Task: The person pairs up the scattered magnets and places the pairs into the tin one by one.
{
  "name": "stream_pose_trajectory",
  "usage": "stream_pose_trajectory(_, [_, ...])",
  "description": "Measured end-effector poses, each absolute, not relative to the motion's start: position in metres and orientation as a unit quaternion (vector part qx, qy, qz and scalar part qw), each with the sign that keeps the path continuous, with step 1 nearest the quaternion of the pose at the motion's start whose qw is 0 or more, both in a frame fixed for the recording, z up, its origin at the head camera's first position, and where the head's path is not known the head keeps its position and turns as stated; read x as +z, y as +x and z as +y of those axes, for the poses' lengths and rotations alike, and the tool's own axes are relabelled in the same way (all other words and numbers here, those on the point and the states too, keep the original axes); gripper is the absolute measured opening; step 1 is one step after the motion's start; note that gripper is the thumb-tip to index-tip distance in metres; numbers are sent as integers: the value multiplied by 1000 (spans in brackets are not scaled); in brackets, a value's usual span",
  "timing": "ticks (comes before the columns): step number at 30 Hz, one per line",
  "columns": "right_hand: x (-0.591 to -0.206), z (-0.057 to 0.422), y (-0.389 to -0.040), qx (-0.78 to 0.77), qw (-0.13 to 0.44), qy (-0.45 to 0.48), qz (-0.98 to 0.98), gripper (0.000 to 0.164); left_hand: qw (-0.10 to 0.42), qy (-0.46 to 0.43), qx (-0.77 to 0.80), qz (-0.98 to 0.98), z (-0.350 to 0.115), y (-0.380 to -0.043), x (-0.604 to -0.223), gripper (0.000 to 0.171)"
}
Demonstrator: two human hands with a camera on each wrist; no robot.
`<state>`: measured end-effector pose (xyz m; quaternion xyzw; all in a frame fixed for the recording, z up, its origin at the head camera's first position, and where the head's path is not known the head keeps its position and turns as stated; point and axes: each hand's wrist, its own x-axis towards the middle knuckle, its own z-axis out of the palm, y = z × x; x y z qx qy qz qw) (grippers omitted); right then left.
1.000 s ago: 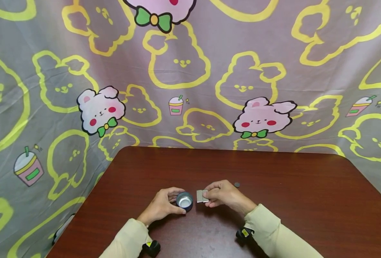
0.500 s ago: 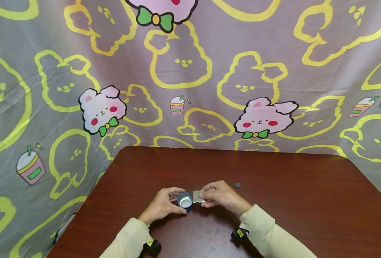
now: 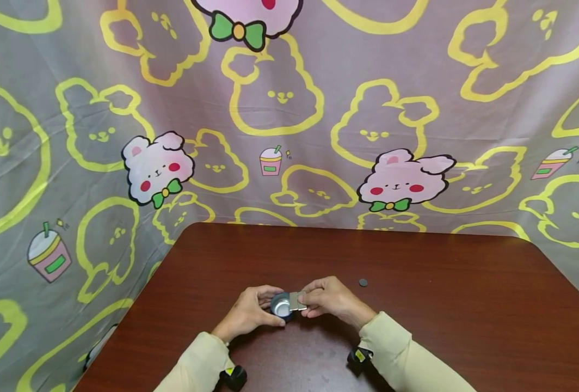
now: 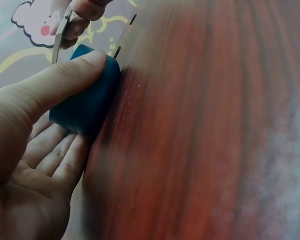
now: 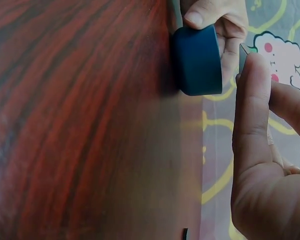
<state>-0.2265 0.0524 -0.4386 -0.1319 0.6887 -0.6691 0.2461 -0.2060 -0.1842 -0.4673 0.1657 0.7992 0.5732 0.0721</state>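
My left hand (image 3: 247, 311) grips a small round cup (image 3: 279, 307), dark blue outside and silver inside, its mouth facing up on the table. In the left wrist view the thumb lies against the blue side of the cup (image 4: 87, 102), with the fingers round the far side. My right hand (image 3: 336, 300) pinches a thin, flat, silver rectangular metal piece (image 3: 294, 301) with a line across it. In the head view this piece overlaps the right part of the cup's mouth; the right wrist view shows it edge-on, above rim level.
A small dark round disc (image 3: 363, 283) lies on the brown wooden table (image 3: 441, 305), beyond and right of my right hand. Behind the table hangs a grey cloth (image 3: 314, 147) printed with cartoon bears and rabbits. Each wrist wears a small black camera (image 3: 234, 377).
My right hand has moved left with the metal piece, from a gap beside the cup to over its right rim. The left hand keeps hold of the cup, almost unmoved.
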Motion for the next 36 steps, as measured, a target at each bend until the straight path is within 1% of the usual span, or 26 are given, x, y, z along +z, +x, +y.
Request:
stream_pose_trajectory(17, [-440, 40, -227, -673, 253, -121, 684, 24, 76, 168, 565, 805, -184, -206, -467, 61])
stream_pose_trajectory(25, [-442, 37, -227, -673, 258, -117, 683, 21, 80, 161, 566, 805, -184, -206, -467, 60])
stream_pose_trajectory(36, [-447, 35, -227, -651, 251, -121, 706, 17, 83, 161, 559, 809, -184, -207, -469, 60])
